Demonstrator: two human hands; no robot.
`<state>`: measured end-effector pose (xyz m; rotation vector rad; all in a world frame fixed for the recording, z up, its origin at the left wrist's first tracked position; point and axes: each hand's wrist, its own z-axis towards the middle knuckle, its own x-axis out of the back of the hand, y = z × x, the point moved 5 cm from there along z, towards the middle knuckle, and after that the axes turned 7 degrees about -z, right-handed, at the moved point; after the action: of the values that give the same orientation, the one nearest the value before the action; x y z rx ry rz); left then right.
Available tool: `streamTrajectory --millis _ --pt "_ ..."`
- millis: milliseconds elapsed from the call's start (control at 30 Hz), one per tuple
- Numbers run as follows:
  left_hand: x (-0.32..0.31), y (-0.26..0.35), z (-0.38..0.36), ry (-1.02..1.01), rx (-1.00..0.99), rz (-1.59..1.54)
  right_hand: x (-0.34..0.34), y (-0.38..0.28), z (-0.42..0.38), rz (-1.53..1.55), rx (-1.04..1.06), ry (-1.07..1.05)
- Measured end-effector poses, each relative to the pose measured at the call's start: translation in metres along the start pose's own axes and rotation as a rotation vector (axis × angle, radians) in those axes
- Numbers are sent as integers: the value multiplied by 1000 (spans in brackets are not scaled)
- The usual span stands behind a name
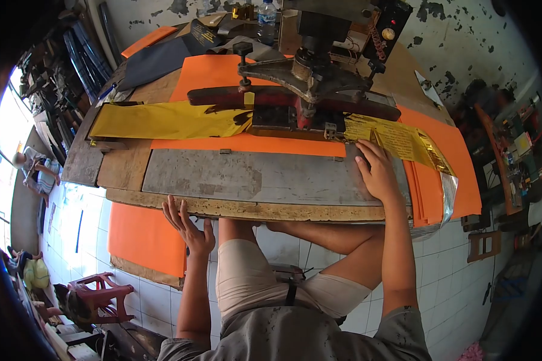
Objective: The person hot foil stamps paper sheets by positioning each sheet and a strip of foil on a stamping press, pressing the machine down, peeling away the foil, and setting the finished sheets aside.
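At the front edge of the bench, my left hand (190,231) is raised with its fingers apart and nothing in it. My right hand (377,169) lies stretched out over the right end of the grey metal plate (205,174), fingertips by the near edge of an orange sheet (271,145). That sheet lies under a foil stamping press (307,78), whose dark head hides part of it. A band of gold foil (156,119) runs in from the left beneath the head. On the right, used foil (397,141) with stamped-out lettering comes out past my right fingers.
Orange sheets (464,174) are stacked at the bench's right, under the hanging foil end. More orange sheets (144,237) lie lower left. A water bottle (267,21) stands at the back. A red stool (102,295) is on the floor; a person (39,168) sits far left.
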<state>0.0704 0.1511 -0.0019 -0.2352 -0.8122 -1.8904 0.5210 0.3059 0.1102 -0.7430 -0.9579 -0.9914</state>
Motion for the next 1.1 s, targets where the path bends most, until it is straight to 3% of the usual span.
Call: streamTrajectory --millis 300,867,967,1100 --pt "-4 0 1 25 -11 8 15 -11 -2 -70 63 176" --pt "4 4 0 -42 7 -22 44 -24 -19 2 64 299" --pt "14 27 8 -45 69 -42 62 -35 -42 11 56 313" --pt "14 80 -14 -14 -18 -289 88 -52 -81 7 49 314"
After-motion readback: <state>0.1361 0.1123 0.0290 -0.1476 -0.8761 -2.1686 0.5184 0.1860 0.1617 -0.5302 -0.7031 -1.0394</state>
